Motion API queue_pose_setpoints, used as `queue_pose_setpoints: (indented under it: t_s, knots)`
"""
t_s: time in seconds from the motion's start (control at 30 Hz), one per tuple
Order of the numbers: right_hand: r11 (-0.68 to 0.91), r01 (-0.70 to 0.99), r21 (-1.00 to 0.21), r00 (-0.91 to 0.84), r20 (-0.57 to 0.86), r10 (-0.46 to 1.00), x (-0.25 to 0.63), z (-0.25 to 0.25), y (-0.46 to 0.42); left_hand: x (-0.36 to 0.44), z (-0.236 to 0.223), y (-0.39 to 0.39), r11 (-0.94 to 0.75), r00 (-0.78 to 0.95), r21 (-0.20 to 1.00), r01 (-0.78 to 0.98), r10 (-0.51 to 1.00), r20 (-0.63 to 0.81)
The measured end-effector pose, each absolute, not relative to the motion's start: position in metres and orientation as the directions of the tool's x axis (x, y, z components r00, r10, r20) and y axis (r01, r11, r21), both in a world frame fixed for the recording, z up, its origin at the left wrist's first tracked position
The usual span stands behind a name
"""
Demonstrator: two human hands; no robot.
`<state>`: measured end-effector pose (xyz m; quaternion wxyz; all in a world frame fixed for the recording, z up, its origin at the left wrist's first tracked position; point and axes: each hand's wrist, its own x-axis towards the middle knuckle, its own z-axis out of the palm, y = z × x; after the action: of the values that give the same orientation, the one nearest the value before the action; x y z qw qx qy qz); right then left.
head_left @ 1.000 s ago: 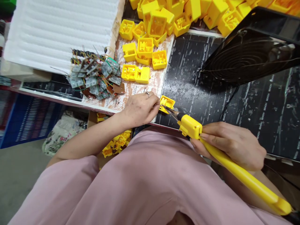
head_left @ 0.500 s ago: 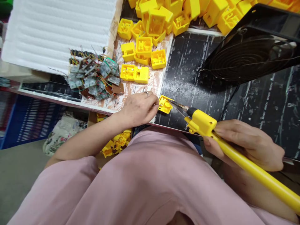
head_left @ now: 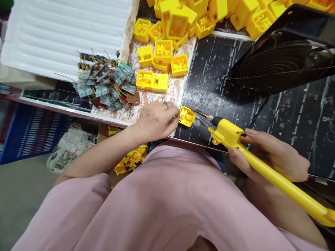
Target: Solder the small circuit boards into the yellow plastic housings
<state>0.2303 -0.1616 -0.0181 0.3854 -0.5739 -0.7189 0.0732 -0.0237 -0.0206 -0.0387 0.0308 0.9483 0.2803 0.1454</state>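
My left hand [head_left: 157,120] pinches a small yellow plastic housing [head_left: 187,116] at the near edge of the black bench mat [head_left: 206,87]. A ring shows on one finger. My right hand [head_left: 272,155] is wrapped round the long yellow soldering iron [head_left: 261,167]. The iron's metal tip [head_left: 202,114] points left and lies right beside the housing. Whether tip and housing touch I cannot tell.
Several yellow housings [head_left: 163,52] lie on a patterned sheet, with a bigger heap [head_left: 222,12] behind. A pile of small circuit boards with wires [head_left: 107,83] sits left of them, beside white foam [head_left: 68,35]. A black fan grille [head_left: 282,59] stands at right. More yellow parts [head_left: 129,158] lie below the bench.
The soldering iron has swung from a steep angle near the bench edge up and to the right, its tip now level with the housing. My left hand turned the housing slightly.
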Motion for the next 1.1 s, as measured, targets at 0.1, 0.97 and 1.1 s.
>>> queue_pose_setpoints:
  t_s: [0.1, 0.97, 1.1]
  knots:
    - [0.345, 0.727, -0.594, 0.006, 0.508, 0.862, 0.229, -0.024, -0.160, -0.024, -0.035, -0.016, -0.774, 0.767, 0.300, 0.558, 0.619, 0.171]
    - [0.486, 0.724, -0.490, -0.200, 0.524, 0.828, 0.222, -0.018, -0.147, -0.001, -0.021, 0.005, -0.657, 0.710, 0.299, 0.692, 0.695, -0.116]
    - [0.456, 0.687, -0.566, -0.048, 0.591, 0.805, 0.231, -0.019, -0.151, 0.000, -0.017, 0.007, -0.659, 0.715, 0.298, 0.690, 0.684, -0.142]
